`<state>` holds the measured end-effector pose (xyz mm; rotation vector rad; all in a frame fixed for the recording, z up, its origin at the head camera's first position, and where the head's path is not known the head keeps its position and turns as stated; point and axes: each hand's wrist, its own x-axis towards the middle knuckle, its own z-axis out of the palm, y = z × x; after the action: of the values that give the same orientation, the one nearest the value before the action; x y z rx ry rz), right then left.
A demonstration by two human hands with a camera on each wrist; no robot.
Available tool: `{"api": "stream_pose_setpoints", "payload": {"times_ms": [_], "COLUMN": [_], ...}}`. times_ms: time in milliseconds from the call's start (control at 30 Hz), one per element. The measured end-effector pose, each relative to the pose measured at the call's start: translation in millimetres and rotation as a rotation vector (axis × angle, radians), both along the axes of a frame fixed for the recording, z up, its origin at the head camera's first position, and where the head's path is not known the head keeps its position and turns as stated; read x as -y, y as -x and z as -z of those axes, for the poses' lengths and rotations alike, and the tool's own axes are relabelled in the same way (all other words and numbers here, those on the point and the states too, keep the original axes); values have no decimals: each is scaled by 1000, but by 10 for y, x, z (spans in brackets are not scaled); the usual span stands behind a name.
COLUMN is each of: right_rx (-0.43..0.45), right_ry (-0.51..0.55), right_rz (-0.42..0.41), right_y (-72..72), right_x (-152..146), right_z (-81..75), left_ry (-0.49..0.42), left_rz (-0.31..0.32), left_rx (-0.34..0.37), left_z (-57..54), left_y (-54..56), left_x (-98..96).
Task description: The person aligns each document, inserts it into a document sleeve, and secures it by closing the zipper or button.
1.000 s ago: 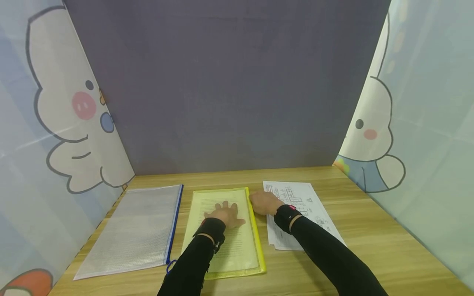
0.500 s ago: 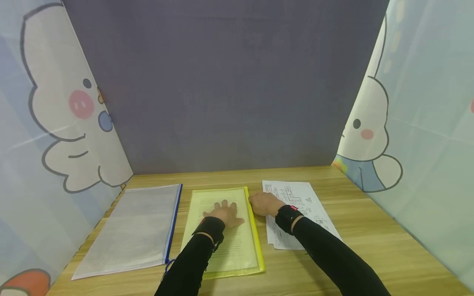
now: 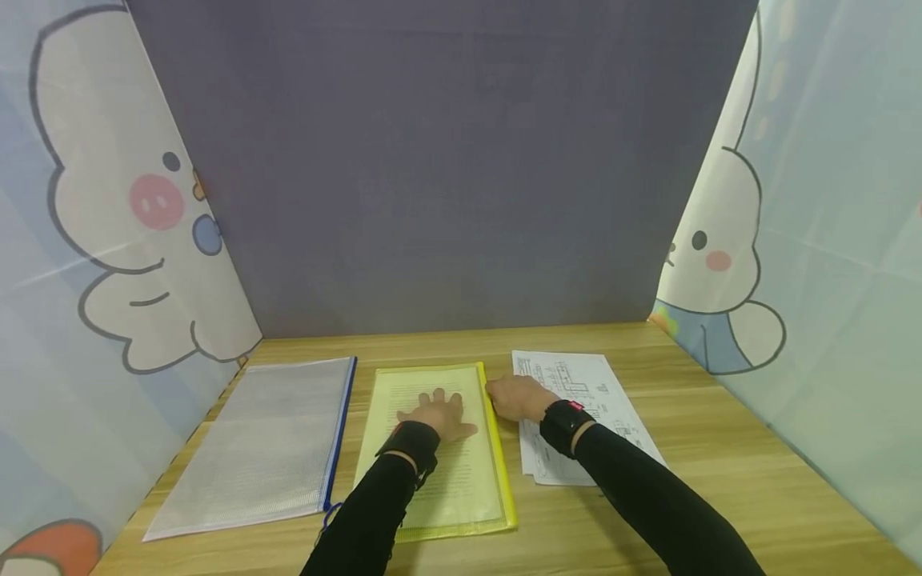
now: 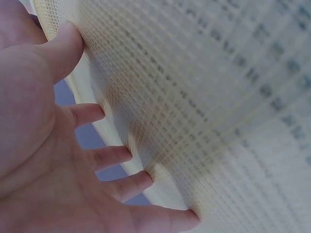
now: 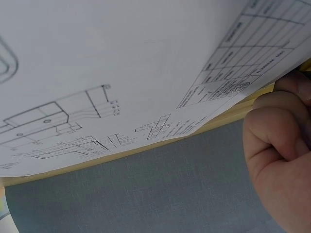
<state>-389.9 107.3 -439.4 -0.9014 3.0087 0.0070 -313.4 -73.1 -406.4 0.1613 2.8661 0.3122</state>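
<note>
Well, the left hand (image 3: 441,419) lies with fingers spread wide on the yellow folder (image 3: 468,488), right under it. The right hand (image 3: 519,398) curls up, pinching that folder's side (white papers (image 3: 569,372) sit partly below this hand).

Two mesh folders (image 3: 252,448) (image 3: 461,488), one paper stack (image 3: 605,400), two hands (image 3: 438,418) (image 3: 517,398)

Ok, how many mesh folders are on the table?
2: the blue-edged folder on the left, and the yellow folder in the middle, under the left hand. Any beneath would be hidden.
</note>
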Motion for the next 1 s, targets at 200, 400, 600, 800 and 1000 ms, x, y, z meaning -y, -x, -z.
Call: {"api": "stream_pose_setpoints", "payload": {"times_ms": [200, 400, 600, 800, 1000], "right_rx": [10, 27, 42, 55, 80], "right_ry": [28, 42, 37, 29, 33], "right_rz": [-5, 10, 12, -9, -16], "right_y": [-42, -97, -143, -189, -263], "right_x": [6, 9, 1, 13, 4], "right_z": [-12, -34, -39, -55, -59], "left_ry": [12, 1, -3, 10, 8], "left_rz": [-2, 1, 0, -6, -4], "left_rx": [5, 0, 0, -9, -13], "left_z": [-12, -16, -24, -16, -19], "left_y": [-11, -17, -27, -2, -9], "left_x": [-4, 12, 21, 43, 53]}}
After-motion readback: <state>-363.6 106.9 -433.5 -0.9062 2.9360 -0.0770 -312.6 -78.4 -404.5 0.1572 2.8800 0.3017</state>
